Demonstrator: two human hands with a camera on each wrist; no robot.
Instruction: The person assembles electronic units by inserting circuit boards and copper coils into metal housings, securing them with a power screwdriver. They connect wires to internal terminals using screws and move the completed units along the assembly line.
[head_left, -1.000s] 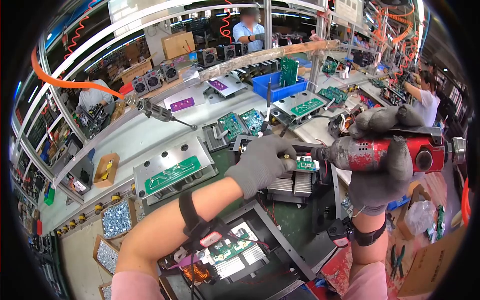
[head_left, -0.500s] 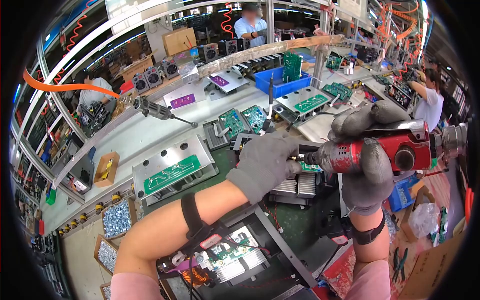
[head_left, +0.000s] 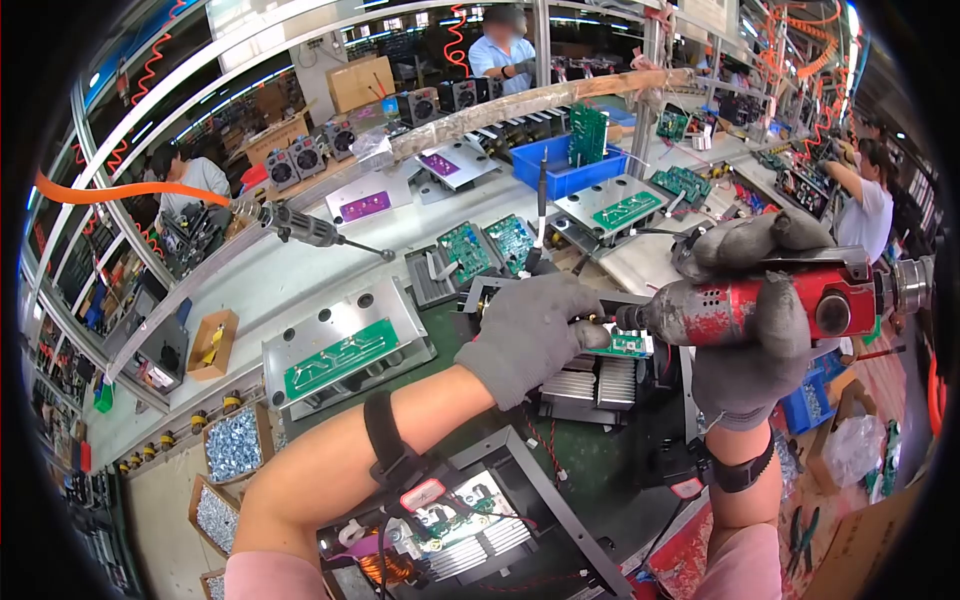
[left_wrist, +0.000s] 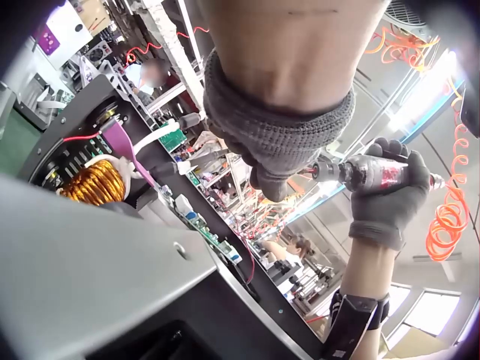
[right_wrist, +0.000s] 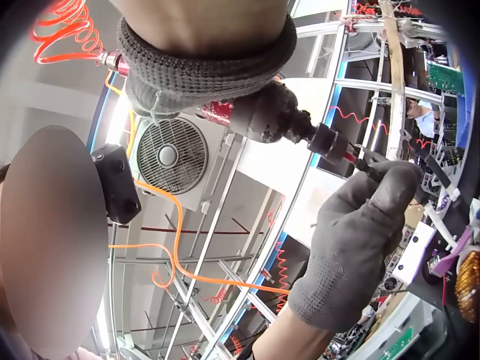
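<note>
My right hand [head_left: 745, 375], in a grey glove, grips a worn red air screwdriver [head_left: 745, 305] and holds it level, tip pointing left. My left hand [head_left: 525, 330], also gloved, pinches the driver's bit [head_left: 603, 323] at its tip. Whether a screw sits there is hidden by the fingers. Both hands hover just above a small green circuit board [head_left: 630, 346] on a finned heat sink [head_left: 600, 376]. The right wrist view shows the driver [right_wrist: 274, 116] with my left hand's fingertips [right_wrist: 382, 171] at its bit. The left wrist view shows the right hand [left_wrist: 390, 199] around the driver [left_wrist: 373, 172].
A metal jig plate with a green board [head_left: 340, 352] lies to the left. A hanging driver [head_left: 312, 233] is above it. An open black chassis [head_left: 490, 505] is near me. Boxes of screws [head_left: 232, 440] sit front left, a blue bin [head_left: 553, 168] behind. Other workers stand around.
The driver's tip and my left hand came together at the bit, then both sank slightly toward the board. The grips have not changed.
</note>
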